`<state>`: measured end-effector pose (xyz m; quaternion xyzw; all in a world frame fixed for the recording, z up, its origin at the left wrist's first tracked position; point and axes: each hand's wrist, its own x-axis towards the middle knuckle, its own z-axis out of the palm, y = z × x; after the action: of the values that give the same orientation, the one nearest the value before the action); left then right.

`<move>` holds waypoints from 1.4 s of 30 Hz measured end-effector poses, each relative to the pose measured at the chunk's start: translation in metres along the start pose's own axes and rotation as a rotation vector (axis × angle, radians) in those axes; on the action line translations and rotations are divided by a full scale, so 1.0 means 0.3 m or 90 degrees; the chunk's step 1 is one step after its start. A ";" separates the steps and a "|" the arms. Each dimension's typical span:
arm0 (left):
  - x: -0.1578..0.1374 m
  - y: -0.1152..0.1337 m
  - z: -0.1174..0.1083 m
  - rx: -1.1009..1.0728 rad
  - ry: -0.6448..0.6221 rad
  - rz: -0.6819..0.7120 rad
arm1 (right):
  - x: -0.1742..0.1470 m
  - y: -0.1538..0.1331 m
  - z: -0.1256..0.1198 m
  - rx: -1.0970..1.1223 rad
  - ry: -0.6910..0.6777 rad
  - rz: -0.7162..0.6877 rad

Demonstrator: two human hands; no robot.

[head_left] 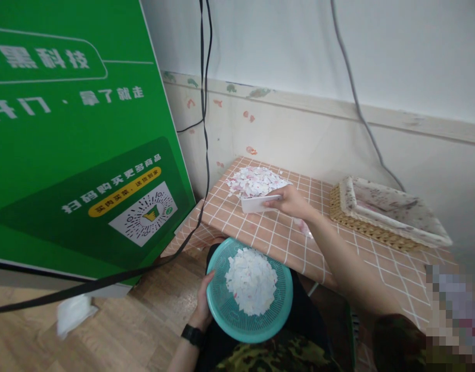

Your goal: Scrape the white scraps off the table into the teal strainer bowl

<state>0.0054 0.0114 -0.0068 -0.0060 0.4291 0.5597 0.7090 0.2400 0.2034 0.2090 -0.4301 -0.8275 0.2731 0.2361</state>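
My left hand grips the left rim of a teal plastic basket on my lap, thumb over the edge. Inside it lies a heap of small white paper scraps. Over the table, my right hand pinches a flat white card, held on edge. Just behind the card spreads a pile of white and pinkish paper scraps on the checked tablecloth. A small pinkish piece lies near my right forearm.
A cloth-lined wicker basket stands at the table's right against the wall. The green cabinet rises at left. A black cable hangs down and crosses the lower left. On the wooden floor lies a white plastic bag.
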 end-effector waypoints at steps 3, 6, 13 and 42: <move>-0.001 0.001 0.000 0.000 -0.003 -0.009 | 0.006 -0.003 0.006 -0.017 -0.019 -0.006; -0.002 0.001 0.001 -0.006 0.003 -0.011 | 0.022 -0.006 0.035 -0.026 -0.020 -0.011; -0.004 0.002 0.002 -0.004 0.013 0.018 | 0.038 0.002 0.064 -0.035 0.020 -0.063; -0.014 0.010 0.018 -0.005 0.029 -0.023 | -0.231 0.071 0.108 -0.023 0.267 0.125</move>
<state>0.0062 0.0119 0.0005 -0.0295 0.4427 0.5481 0.7090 0.2679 0.1473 0.1604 -0.5601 -0.7190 0.1847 0.3677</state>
